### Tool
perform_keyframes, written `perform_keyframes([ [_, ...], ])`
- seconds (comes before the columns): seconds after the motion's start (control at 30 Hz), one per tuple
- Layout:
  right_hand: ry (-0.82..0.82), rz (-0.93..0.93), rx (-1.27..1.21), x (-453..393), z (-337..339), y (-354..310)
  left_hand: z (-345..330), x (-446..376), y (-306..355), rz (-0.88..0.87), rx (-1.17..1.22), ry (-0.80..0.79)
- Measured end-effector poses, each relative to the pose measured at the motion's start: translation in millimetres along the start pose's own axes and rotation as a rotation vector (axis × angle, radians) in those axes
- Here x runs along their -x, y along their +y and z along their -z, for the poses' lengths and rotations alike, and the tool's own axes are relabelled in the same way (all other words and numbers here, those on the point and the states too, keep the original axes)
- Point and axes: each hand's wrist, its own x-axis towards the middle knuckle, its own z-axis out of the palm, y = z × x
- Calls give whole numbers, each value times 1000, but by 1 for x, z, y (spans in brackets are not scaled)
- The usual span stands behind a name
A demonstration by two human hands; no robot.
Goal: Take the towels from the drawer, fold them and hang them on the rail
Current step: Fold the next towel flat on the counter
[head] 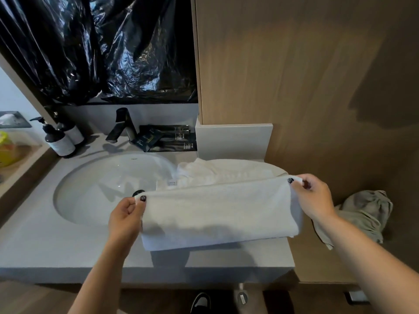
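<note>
I had the folded white terry towel (217, 214) pinched at its two upper corners, my left hand (125, 217) nipping the corner nearest the round white sink basin (95, 184), thumb on top and fingers curled beneath, and my right hand (314, 198) doing the same at the corner farthest from the basin. Both pinches were tight on the cloth, nothing else in either hand.

The towel hung as a long band from that top edge, its lower part draped on the grey stone counter (45, 243) just beside the basin. To fold it well, I judged I should keep the top edge taut and level between my hands, bring the corners down squarely onto the lower edge, and smooth out the slack before letting go; a sagging middle would leave a crooked crease for hanging.

My forearms came up from below, the left nearly straight, the right angled in from the side away from the basin, wrist bent inward.

Behind the towel, farther from me and beside the basin, lay a second rumpled white towel (224, 171). I could not see the rail.
</note>
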Motion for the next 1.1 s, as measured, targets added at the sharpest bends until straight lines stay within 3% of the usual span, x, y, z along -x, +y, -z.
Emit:
perform_keyframes([
  [0.3,88,-175,10,-58,-58,18,-28,-77,-36,30,-129,-50],
  [0.4,90,-279,-105,-67,-76,27,-36,-96,-50,115,-117,-100],
  [0.57,41,-354,-125,-76,-86,37,-35,-112,-64,226,-27,-255],
  [0.9,-134,-444,-357,-63,-59,15,-35,-100,-37,355,300,-337],
  [1.1,-57,-367,-476,-27,-38,-1,-31,-70,-20,245,275,-181],
])
